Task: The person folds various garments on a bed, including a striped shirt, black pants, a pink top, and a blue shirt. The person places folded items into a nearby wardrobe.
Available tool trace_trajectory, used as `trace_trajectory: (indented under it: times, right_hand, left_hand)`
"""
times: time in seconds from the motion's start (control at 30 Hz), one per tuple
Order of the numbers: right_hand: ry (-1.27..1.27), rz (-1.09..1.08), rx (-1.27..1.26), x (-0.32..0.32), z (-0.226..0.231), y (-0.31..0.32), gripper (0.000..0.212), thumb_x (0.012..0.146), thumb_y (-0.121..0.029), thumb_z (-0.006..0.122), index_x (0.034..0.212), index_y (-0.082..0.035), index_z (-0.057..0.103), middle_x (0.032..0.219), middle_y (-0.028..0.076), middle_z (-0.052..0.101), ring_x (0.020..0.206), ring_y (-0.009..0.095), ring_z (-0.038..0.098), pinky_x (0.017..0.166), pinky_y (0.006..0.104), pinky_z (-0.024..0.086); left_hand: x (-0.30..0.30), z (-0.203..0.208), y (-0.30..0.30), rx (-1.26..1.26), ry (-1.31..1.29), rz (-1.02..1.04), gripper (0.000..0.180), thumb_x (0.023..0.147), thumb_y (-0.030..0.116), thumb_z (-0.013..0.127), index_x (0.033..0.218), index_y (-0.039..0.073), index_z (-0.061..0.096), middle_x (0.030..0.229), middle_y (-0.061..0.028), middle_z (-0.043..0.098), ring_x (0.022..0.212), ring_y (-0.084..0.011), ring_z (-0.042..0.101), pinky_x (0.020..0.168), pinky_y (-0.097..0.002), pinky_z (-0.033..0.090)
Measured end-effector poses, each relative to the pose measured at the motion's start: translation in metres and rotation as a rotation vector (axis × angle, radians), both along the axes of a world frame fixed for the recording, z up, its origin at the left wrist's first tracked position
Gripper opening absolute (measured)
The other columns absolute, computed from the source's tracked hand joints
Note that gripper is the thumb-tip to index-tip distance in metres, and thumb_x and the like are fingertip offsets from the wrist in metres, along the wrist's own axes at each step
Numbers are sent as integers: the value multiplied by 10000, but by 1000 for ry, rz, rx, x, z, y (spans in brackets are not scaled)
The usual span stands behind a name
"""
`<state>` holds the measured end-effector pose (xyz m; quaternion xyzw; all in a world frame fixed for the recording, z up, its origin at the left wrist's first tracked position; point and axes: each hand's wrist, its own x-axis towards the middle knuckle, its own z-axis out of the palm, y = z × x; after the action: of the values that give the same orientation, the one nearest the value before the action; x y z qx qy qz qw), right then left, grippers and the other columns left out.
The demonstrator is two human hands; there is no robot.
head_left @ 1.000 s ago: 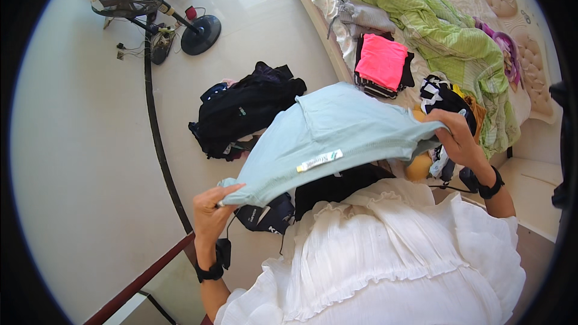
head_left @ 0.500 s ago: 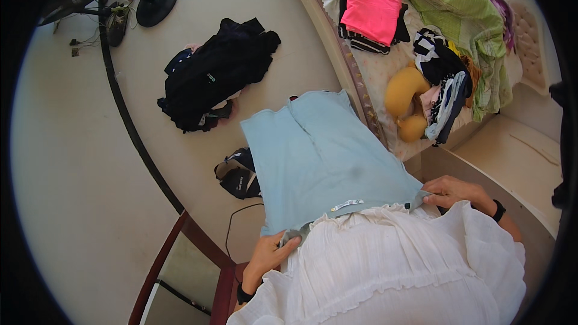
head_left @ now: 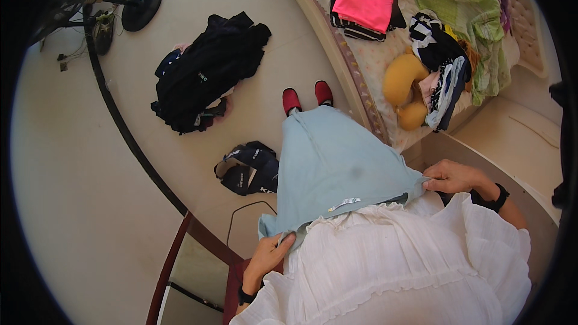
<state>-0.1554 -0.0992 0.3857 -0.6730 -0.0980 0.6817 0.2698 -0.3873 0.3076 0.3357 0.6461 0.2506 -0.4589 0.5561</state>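
A light blue garment (head_left: 337,156) hangs spread in front of my body, narrowing toward its far end. A small white label (head_left: 344,204) shows along its near edge; whether it is a top or a skirt I cannot tell. My left hand (head_left: 269,257) is closed on the near left corner, thumb on top. At the near right corner my right hand (head_left: 456,179) pinches the cloth. Both wrists wear dark bands. My white ruffled top (head_left: 385,259) lies just behind the garment's near edge. Past the far end my red shoes (head_left: 307,96) stand on the floor.
A dark clothes pile (head_left: 211,75) and a navy bag or cap-like item (head_left: 247,165) lie on the floor. On the bed at right are folded clothes topped with pink (head_left: 364,0), a yellow neck pillow (head_left: 403,81) and mixed clothes (head_left: 445,54). A fan base (head_left: 142,7) stands far left.
The garment's far end has drawn in narrower and swung right, uncovering my red shoes and more of the navy item. Both hands keep their hold on its corners.
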Motion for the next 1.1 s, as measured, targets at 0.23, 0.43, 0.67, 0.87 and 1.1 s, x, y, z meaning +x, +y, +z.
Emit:
trace_trajectory:
  times: [0.23,0.43,0.67,0.87,1.1]
  right_hand:
    - [-364,-405,70,37,1,23,283,939,-258,485,860,0,570,705,-49,492,651,56,414,583,241,377]
    - [-446,-819,60,53,-5,27,323,936,-300,504,1067,-19,596,879,-11,615,779,44,556,713,194,449]
    - [-578,-1164,197,38,25,0,361,925,-296,523,1133,-4,565,960,20,628,796,62,579,736,195,461]
    - [-747,-1276,164,17,53,-10,368,932,-303,511,1147,-7,551,1022,32,616,883,81,569,778,219,452]
    - [-718,-1447,295,21,85,21,321,938,-315,499,1089,-40,568,1002,29,621,878,100,575,763,246,451]
  left_hand:
    - [77,-11,41,43,-243,317,238,898,218,583,940,-4,656,660,68,505,632,-18,412,534,-201,336]
    - [220,-29,57,-24,-539,323,289,879,284,619,805,10,675,620,91,477,568,2,370,503,-182,280]
    - [349,-20,28,47,-763,119,361,848,355,645,675,38,656,526,98,363,498,-9,297,450,-222,218]
    - [414,4,-8,13,-936,7,451,813,428,645,617,24,613,513,58,418,482,-44,371,447,-254,296]
    - [427,36,-31,9,-913,-86,519,830,509,589,758,-1,652,659,-21,569,625,-84,520,558,-253,411]
